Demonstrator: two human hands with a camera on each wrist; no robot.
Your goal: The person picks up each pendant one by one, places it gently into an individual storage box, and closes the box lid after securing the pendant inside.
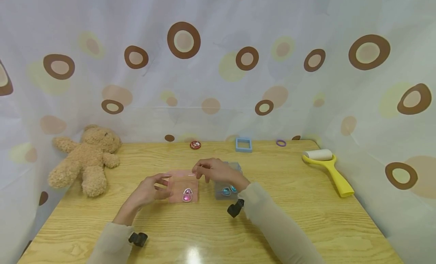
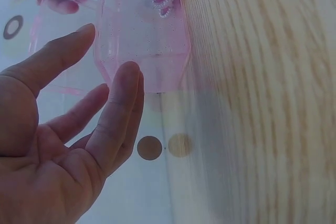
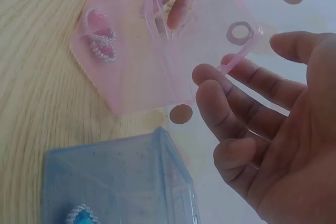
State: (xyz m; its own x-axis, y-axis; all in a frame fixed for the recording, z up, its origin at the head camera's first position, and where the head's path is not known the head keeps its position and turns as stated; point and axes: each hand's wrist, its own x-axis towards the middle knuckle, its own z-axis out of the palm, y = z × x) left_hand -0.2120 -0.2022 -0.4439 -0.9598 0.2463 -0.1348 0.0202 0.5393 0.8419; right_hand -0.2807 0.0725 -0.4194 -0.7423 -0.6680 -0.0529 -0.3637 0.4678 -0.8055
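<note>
A clear pink plastic box stands on the table with its hinged lid raised. Inside it lies a pink gem ornament with a pearly rim. My left hand is at the box's left side, fingers spread, thumb near the lid. Whether its fingertips touch the wall, I cannot tell. At the lid's right edge is my right hand, its fingertips against the lid and its thumb apart. Below the right forearm sits a clear blue box holding blue gem ornaments, partly hidden.
A teddy bear lies at the back left. Along the back edge are a round red badge, a light blue square frame and a purple ring. A yellow-handled lint roller lies at the right.
</note>
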